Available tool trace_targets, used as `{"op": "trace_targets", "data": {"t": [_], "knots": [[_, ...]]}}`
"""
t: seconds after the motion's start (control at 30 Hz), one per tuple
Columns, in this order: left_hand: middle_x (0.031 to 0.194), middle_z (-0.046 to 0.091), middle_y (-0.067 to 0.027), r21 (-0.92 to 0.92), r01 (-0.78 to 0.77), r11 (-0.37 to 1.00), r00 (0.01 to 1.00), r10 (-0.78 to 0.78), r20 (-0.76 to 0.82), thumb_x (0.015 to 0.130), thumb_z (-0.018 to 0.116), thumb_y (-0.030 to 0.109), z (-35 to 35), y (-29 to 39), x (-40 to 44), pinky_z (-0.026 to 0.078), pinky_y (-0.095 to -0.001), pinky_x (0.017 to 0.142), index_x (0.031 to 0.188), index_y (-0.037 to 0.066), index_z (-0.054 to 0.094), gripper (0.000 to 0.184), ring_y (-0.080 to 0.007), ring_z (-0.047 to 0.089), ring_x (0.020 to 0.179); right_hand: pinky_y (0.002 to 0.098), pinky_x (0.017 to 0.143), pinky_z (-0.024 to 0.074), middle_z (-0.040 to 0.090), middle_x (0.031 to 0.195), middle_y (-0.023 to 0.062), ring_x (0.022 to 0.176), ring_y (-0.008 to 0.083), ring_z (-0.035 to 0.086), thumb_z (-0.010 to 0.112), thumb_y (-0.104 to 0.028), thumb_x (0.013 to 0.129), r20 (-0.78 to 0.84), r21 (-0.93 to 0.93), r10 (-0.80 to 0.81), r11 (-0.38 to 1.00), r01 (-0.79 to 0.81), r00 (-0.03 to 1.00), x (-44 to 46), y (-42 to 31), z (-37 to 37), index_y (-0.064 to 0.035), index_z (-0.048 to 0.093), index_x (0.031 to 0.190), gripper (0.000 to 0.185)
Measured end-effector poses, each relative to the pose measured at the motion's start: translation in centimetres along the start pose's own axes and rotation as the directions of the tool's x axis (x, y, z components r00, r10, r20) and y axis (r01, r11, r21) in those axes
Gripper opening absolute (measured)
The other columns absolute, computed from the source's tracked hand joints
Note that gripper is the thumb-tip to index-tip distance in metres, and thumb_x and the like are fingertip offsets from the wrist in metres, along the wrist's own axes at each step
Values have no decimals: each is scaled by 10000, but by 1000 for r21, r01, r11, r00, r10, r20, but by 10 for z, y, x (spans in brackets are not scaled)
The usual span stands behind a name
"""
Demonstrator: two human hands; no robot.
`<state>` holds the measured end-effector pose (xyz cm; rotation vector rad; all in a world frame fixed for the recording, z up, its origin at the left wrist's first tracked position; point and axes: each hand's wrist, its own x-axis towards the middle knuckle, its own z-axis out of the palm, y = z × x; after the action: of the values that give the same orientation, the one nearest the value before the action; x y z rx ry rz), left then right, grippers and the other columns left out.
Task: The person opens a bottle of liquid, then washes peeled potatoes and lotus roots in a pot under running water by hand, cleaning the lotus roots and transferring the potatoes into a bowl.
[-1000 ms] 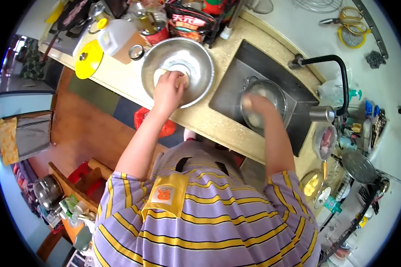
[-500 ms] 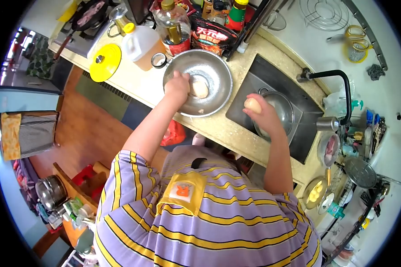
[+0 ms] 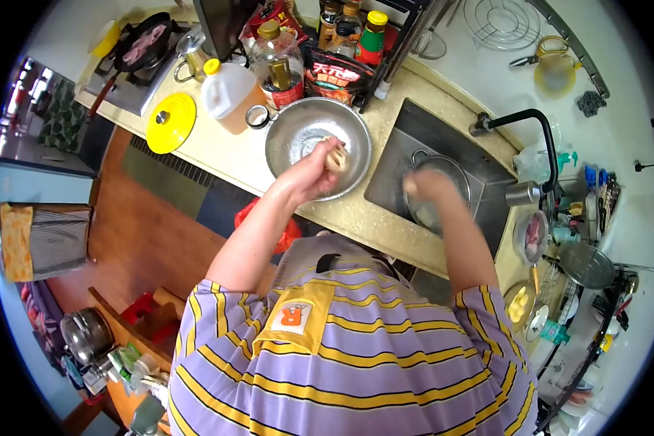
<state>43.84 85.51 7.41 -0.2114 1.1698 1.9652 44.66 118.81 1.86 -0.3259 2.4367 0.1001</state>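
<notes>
Over the metal bowl (image 3: 280,145) on the counter, my left hand (image 3: 309,173) is closed around a pale piece of food (image 3: 336,160) with holes in its cut face, like lotus root. My right hand (image 3: 427,187) is above a glass bowl (image 3: 454,168) in the dark sink (image 3: 392,172). Motion smears its fingers, so I cannot tell whether it holds anything. Pale pieces show blurred in the glass bowl beneath it.
A yellow lid (image 3: 171,123), a jug (image 3: 231,98) of brown liquid and several bottles stand left of and behind the metal bowl. The black faucet (image 3: 545,127) arches at the sink's right. A pan (image 3: 144,45) with meat is at the far left.
My left hand has moved right over the metal bowl and lifted the holed piece. The pale piece held by my right hand half a second ago is no longer distinguishable, and that hand is lower.
</notes>
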Motion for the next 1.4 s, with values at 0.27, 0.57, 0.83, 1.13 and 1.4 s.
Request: {"op": "trace_targets", "data": {"t": [0.27, 0.57, 0.83, 1.13, 1.4], "knots": [[895, 561, -14, -28, -409, 912, 876, 401, 268, 929, 186, 727, 59, 38, -83, 398, -229, 616, 1279, 110, 468, 763, -95, 465, 682, 367, 898, 502, 628, 1192, 142, 1095, 294, 614, 813, -220, 759, -799, 413, -17, 711, 569, 601, -114, -106, -118, -122, 546, 1271, 585], [1123, 529, -46, 173, -636, 752, 758, 566, 326, 851, 214, 810, 75, 64, -116, 436, -249, 867, 1295, 37, 385, 908, -113, 529, 1019, 305, 879, 514, 583, 1198, 82, 1036, 181, 606, 896, -76, 652, -887, 448, -10, 230, 864, 462, -131, -154, -135, -79, 530, 1206, 664], [1193, 536, -77, 103, -597, 795, 787, 556, 269, 881, 176, 777, 79, 64, -121, 429, -275, 948, 1295, 31, 379, 877, -144, 529, 1130, 293, 887, 512, 576, 1156, 72, 1038, 158, 600, 890, -45, 658, -872, 484, -1, 157, 861, 490, -126, -158, -136, -60, 515, 1216, 672], [941, 594, -100, -13, -398, 917, 905, 394, 159, 748, 225, 927, 78, 74, -122, 439, -237, 500, 1189, 27, 462, 1030, -153, 582, 667, 275, 879, 497, 577, 1159, 64, 1031, 153, 597, 778, -111, 796, -686, 728, 36, 30, 685, 727, -113, -158, -146, -68, 470, 1302, 594], [869, 614, -172, -218, -355, 909, 882, 403, 246, 766, 325, 878, 49, 60, -113, 458, -273, 497, 1081, -16, 522, 968, -217, 603, 643, 353, 995, 428, 556, 1301, 148, 1213, 220, 524, 623, -199, 936, -607, 715, -6, 432, 550, 795, -10, -140, -95, -83, 442, 1408, 519]]}}
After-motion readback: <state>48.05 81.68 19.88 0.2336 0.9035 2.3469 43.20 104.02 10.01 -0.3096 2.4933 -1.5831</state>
